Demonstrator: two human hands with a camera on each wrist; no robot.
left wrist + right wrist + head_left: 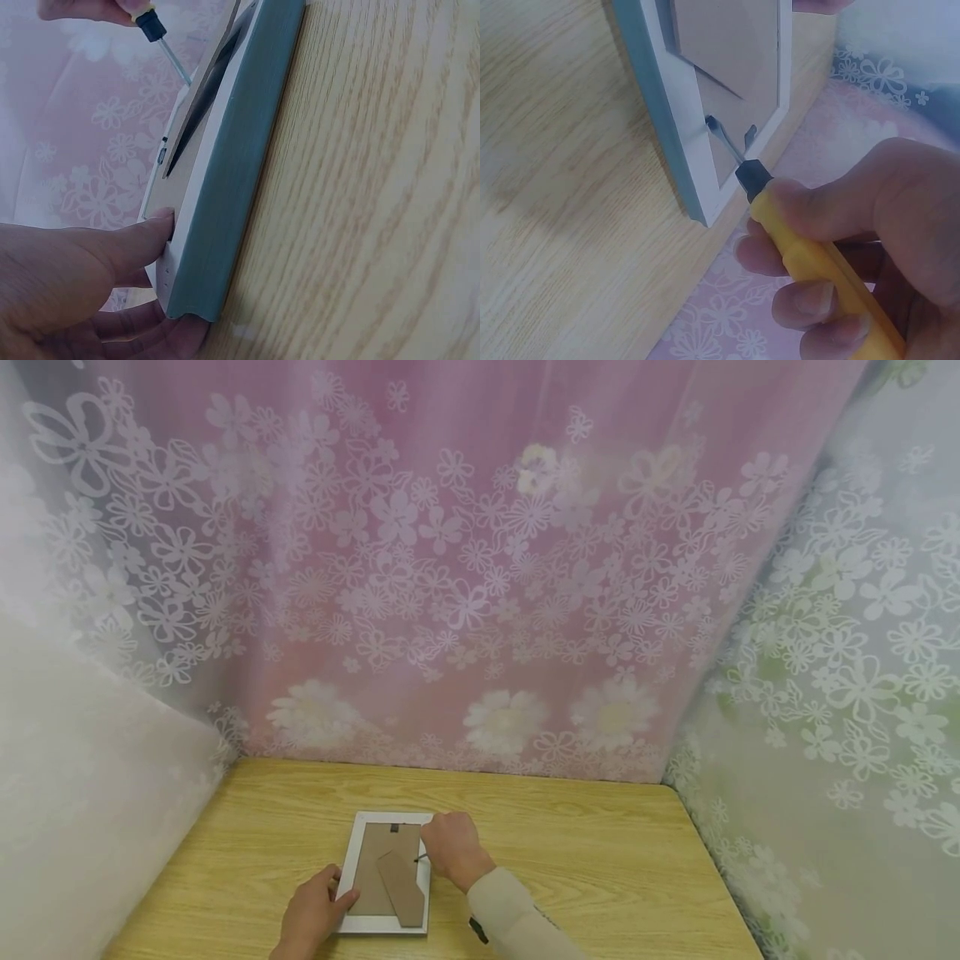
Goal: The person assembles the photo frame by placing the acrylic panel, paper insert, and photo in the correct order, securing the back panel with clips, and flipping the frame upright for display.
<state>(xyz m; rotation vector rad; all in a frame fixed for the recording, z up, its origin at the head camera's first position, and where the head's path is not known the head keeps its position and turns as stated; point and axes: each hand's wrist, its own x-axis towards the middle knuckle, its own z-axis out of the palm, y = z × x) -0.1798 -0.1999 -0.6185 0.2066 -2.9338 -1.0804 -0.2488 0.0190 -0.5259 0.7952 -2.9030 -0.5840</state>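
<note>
The left hand (311,906) pinched the picture frame (386,878), on the table (585,860), between thumb and fingers. The right hand (453,845) curled its fingers round a screwdriver (821,274), tip at the frame's inner edge.

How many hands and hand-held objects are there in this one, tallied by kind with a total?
Hands: 2 (left hand, right hand)
Picture frame, back side up: 1
Yellow-handled screwdriver: 1
Total: 4
</note>
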